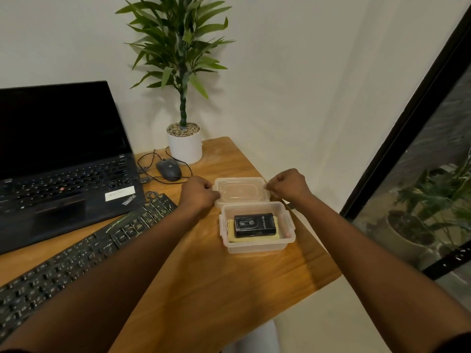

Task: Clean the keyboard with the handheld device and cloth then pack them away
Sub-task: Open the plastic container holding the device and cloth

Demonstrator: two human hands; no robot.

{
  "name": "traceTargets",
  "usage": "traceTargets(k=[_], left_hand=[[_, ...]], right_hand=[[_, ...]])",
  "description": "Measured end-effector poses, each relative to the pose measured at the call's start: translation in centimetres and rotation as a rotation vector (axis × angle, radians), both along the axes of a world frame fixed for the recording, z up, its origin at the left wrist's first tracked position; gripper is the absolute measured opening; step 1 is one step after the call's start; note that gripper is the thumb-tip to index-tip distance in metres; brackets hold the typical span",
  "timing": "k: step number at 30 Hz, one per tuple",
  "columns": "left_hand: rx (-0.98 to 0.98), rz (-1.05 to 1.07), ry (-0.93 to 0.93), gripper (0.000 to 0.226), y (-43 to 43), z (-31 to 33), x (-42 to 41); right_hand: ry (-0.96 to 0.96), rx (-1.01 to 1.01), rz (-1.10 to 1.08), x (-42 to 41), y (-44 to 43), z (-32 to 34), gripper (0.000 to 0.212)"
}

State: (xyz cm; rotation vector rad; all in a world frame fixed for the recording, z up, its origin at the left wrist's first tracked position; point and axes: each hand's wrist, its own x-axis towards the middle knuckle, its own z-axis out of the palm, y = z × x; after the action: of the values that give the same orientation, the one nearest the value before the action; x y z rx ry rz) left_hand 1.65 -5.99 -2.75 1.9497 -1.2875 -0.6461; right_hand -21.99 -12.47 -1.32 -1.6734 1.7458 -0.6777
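Note:
A clear plastic box (254, 247) stands on the wooden table near its right edge. Inside it the black handheld device (254, 224) lies on top of a folded yellow cloth (232, 231). Just behind the box lies its clear lid (240, 191). My left hand (197, 192) grips the lid's left edge and my right hand (289, 186) grips its right edge. The black keyboard (76, 253) runs diagonally across the table's left side, partly under my left forearm.
An open black laptop (58, 159) sits at the far left. A wired mouse (168, 169) and its cable lie behind the keyboard. A potted plant in a white pot (184, 146) stands at the back. The table edge (328, 273) drops off right of the box.

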Motion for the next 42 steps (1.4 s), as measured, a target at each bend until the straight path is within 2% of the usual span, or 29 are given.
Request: traceTargets(k=[4, 9, 12, 16, 23, 26, 29, 33, 37, 42], left_hand=[[-0.117, -0.048, 0.008, 0.026, 1.7, 1.1, 0.2], [-0.223, -0.134, 0.04, 0.025, 5.4, 2.6, 0.2], [-0.228, -0.171, 0.047, 0.023, 7.7, 2.8, 0.3], [-0.212, -0.187, 0.104, 0.021, 10.0, 2.6, -0.3], [-0.196, -0.243, 0.102, 0.031, 12.0, 2.7, -1.0], [-0.198, -0.281, 0.049, 0.043, 12.4, 2.8, -1.1], [-0.243, -0.325, 0.012, 0.066, 12.8, 3.0, -0.6], [-0.294, -0.395, -0.095, 0.087, 13.8, 3.7, -0.1], [-0.361, -0.38, -0.208, 0.081, 15.6, 4.5, 0.7], [-0.463, -0.294, -0.186, 0.06, 18.5, 4.6, 2.7]], right_hand=[[0.001, -0.176, 0.169, -1.0, 1.6, 2.1, 0.011], [0.039, -0.177, 0.517, -1.7, 5.6, 4.5, 0.022], [0.238, -0.158, 0.643, -1.9, 7.3, 4.3, 0.038], [0.557, -0.199, 0.704, -1.7, 8.4, 4.0, 0.053], [0.749, -0.284, 0.741, -1.4, 9.5, 4.3, 0.055], [0.747, -0.318, 0.73, -1.6, 9.7, 4.9, 0.058], [0.728, -0.355, 0.733, -1.6, 9.8, 6.1, 0.059], [0.638, -0.48, 0.786, -0.7, 11.0, 8.1, 0.056], [0.456, -0.468, 0.866, 0.9, 12.7, 9.8, 0.054], [0.128, -0.355, 0.869, 3.2, 14.5, 10.0, 0.055]])
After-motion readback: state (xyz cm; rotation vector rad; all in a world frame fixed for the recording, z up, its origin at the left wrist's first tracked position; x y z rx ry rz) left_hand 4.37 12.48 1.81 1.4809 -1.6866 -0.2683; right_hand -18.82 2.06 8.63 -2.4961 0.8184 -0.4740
